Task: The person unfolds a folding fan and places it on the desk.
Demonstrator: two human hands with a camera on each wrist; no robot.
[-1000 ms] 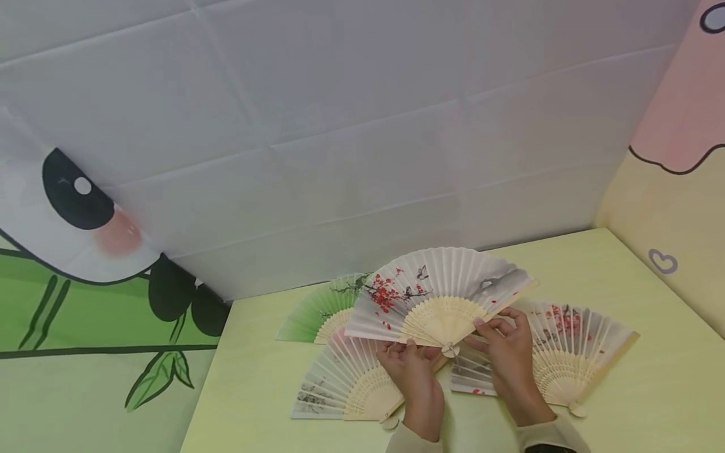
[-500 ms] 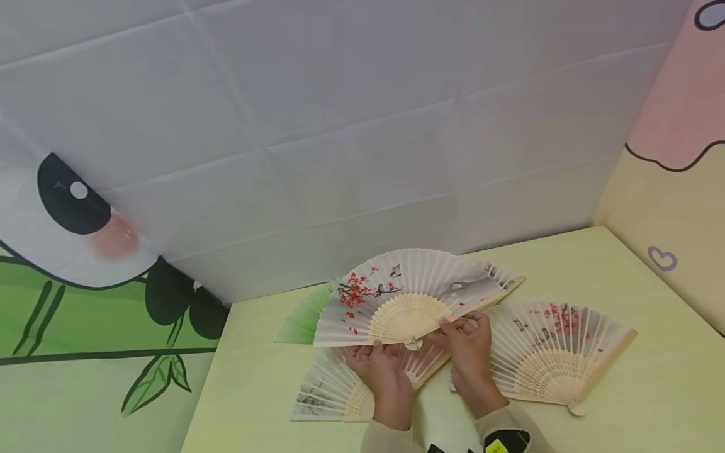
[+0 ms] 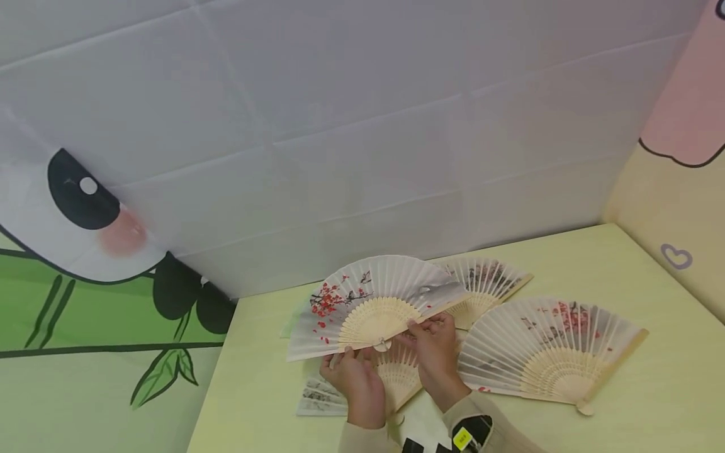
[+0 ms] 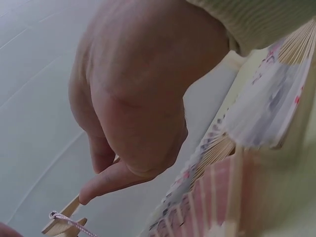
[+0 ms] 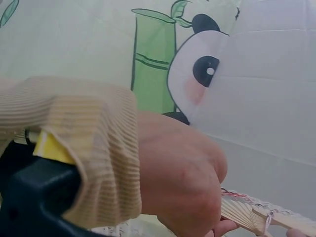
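Note:
A spread white folding fan (image 3: pixel 379 302) with red blossoms and bamboo ribs is held up above the table. My left hand (image 3: pixel 358 382) pinches its lower left edge, near the pivot. The right hand (image 3: pixel 437 355) pinches the lower right guard stick. In the left wrist view, the left hand (image 4: pixel 133 98) covers most of its grip, and a pale cord (image 4: pixel 69 219) shows at the pivot. The right wrist view has the right hand (image 5: pixel 182 173) beside the fan's ribs (image 5: pixel 244 215); its fingertips are mostly hidden.
On the yellow-green table (image 3: pixel 617 264) lie several more spread fans: a grey one with pink blossoms (image 3: pixel 557 352) at right, one behind (image 3: pixel 487 283), and one partly under the hands (image 3: pixel 323 396). A pale green fan (image 3: pixel 291 318) is mostly covered. A white wall cloth (image 3: pixel 362 157) rises behind.
Both hands have carried the raised fan leftward and slightly toward me. It covers more of the green fan, while the fan at the back has come into view.

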